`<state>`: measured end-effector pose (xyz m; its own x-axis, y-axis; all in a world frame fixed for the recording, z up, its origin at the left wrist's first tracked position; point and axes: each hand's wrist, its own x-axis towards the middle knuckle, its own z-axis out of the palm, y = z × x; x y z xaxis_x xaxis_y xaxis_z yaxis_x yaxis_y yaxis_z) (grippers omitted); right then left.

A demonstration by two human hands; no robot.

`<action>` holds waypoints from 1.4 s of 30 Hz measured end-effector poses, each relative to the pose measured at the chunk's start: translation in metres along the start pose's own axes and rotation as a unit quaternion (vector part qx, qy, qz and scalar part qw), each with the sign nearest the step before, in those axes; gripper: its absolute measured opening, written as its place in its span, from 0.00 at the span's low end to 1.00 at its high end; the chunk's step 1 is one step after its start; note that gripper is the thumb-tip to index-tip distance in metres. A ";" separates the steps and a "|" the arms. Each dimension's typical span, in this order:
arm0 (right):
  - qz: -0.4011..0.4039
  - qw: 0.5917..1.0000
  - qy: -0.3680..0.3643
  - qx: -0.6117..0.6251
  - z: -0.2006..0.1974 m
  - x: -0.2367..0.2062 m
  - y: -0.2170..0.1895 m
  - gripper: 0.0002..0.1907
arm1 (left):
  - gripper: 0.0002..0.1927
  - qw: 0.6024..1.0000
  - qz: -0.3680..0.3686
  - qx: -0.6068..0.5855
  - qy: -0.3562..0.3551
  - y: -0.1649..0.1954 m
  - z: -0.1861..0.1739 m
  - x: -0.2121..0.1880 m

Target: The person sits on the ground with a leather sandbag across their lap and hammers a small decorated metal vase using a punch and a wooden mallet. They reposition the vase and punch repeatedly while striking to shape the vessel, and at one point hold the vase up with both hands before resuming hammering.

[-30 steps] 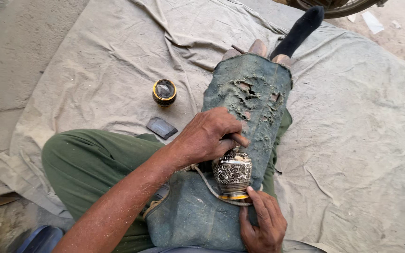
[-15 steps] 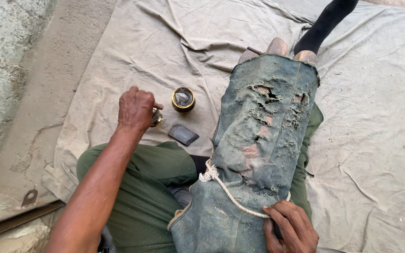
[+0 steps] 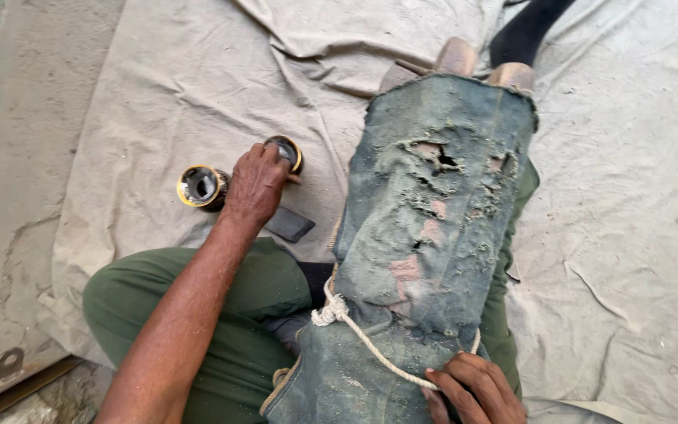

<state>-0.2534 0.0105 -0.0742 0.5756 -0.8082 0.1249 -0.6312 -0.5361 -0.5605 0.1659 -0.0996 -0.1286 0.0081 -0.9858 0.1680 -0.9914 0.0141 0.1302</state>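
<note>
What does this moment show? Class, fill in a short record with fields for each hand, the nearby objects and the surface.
Left hand: left hand lies over a brass-rimmed metal piece on the cloth
Right hand: right hand rests on the torn green lap cover, at the white cord
Nearby: second round brass piece; flat dark block
Surface: grey ground cloth
</note>
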 end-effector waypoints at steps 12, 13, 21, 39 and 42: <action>0.000 0.990 0.106 0.098 -0.012 0.037 -0.036 0.09 | 0.11 0.974 -0.070 -0.161 0.145 0.021 -0.124 -0.040; 0.005 0.989 0.105 0.100 -0.012 0.039 -0.037 0.09 | 0.11 0.968 -0.055 -0.199 0.143 0.033 -0.140 -0.043; -0.107 0.982 0.128 0.091 -0.015 0.049 -0.041 0.11 | 0.05 0.929 0.040 -0.349 0.116 0.132 -0.179 -0.038; -0.206 0.965 0.160 0.039 -0.018 0.063 -0.038 0.10 | 0.09 0.872 0.031 -0.453 -0.181 0.128 -0.092 0.026; -0.188 0.971 0.145 0.040 -0.017 0.074 -0.043 0.11 | 0.09 0.876 0.032 -0.435 -0.204 0.133 -0.092 0.025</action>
<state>-0.1923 -0.0302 -0.0268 0.5806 -0.5991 0.5514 -0.3552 -0.7957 -0.4905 0.0463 -0.1065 -0.0172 -0.2661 -0.9540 -0.1379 -0.5114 0.0185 0.8592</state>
